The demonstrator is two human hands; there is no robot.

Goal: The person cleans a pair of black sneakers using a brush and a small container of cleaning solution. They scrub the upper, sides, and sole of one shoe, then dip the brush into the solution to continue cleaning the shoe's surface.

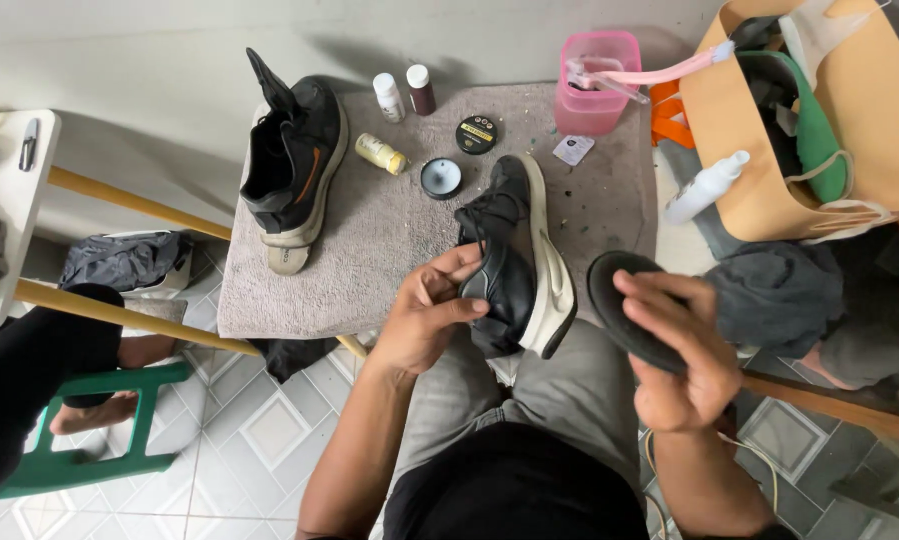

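Grey mat (pixel 389 230), insole (pixel 634 320) half-hidden by right hand (pixel 679 350)

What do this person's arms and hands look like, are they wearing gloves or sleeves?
No gloves: the left hand and right hand are bare, with no rings or watch visible. Both forearms are uncovered to the elbow, so no sleeves show. A dark top and grey trousers are worn.

second black shoe (pixel 294 160) lay on its side at left of grey towel (pixel 369 240) covering desk. two small bottles (pixel 403 94) stood at far edge; yellow tube (pixel 381 153) lay near them. round black tin (pixel 476 134) sat closed, its open lid (pixel 440 178) just beside. pink tub (pixel 597 85) held pink brush. tan paper bag (pixel 769 150) stood at right, white spray bottle (pixel 705 187) leaning against it. green stool (pixel 99 420) stood on tiled floor (pixel 269 430).
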